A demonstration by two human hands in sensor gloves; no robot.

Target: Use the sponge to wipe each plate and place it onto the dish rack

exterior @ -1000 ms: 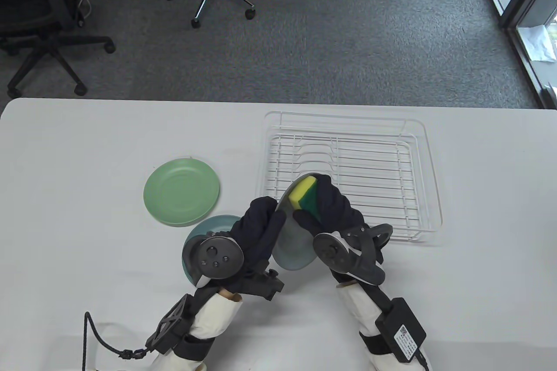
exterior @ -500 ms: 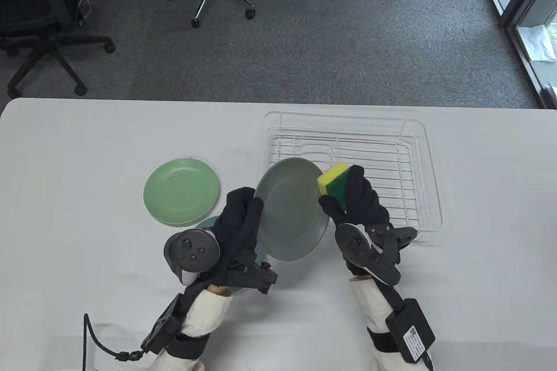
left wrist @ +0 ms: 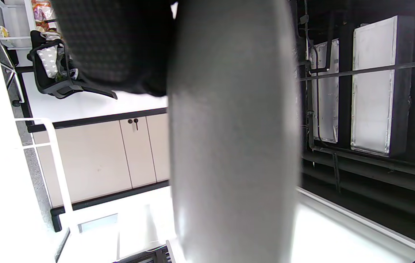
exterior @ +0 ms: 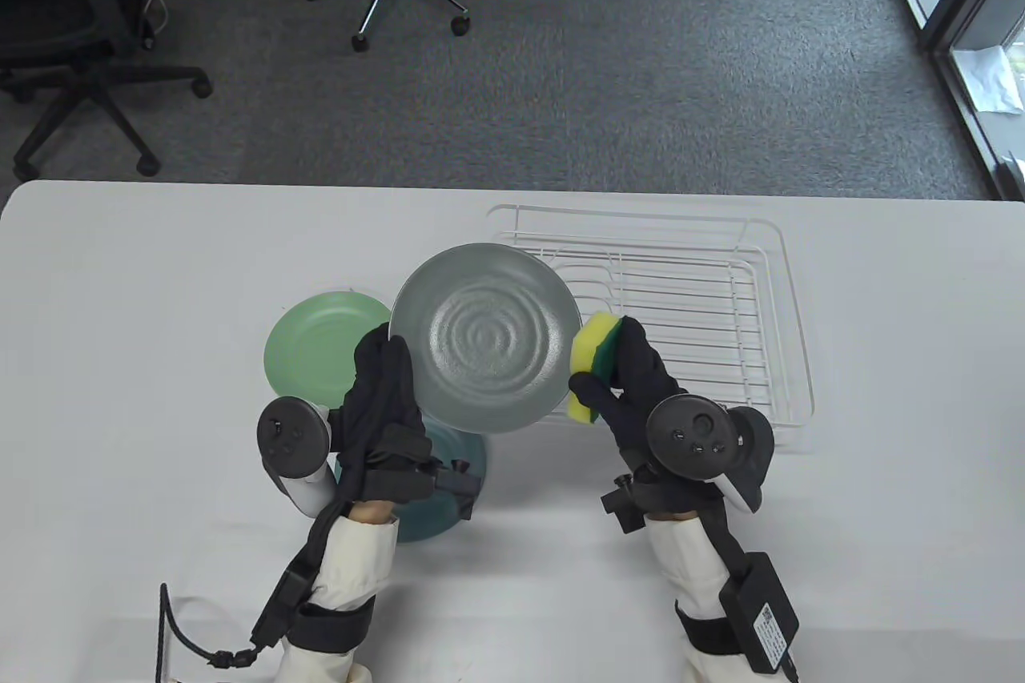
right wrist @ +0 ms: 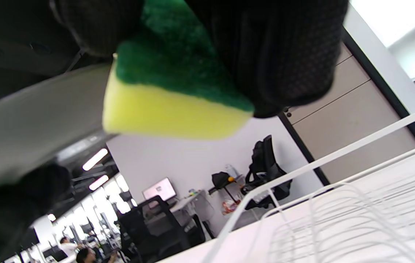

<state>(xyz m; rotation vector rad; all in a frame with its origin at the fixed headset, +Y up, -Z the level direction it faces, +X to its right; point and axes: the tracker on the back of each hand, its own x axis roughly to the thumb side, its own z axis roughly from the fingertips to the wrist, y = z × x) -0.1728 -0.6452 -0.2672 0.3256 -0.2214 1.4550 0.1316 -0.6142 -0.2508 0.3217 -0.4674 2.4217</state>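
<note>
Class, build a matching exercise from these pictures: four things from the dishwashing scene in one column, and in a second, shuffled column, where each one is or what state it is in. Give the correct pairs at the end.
Things:
1. grey plate
2. sponge
3. light green plate
4. dish rack

Places or states:
A. lying flat on the table, left of the hands
B. gripped in the right hand
C. standing on the table with no plate in it
D. held up off the table by the left hand

Pairs: 1-D, 2-B, 3-A, 4-C
</note>
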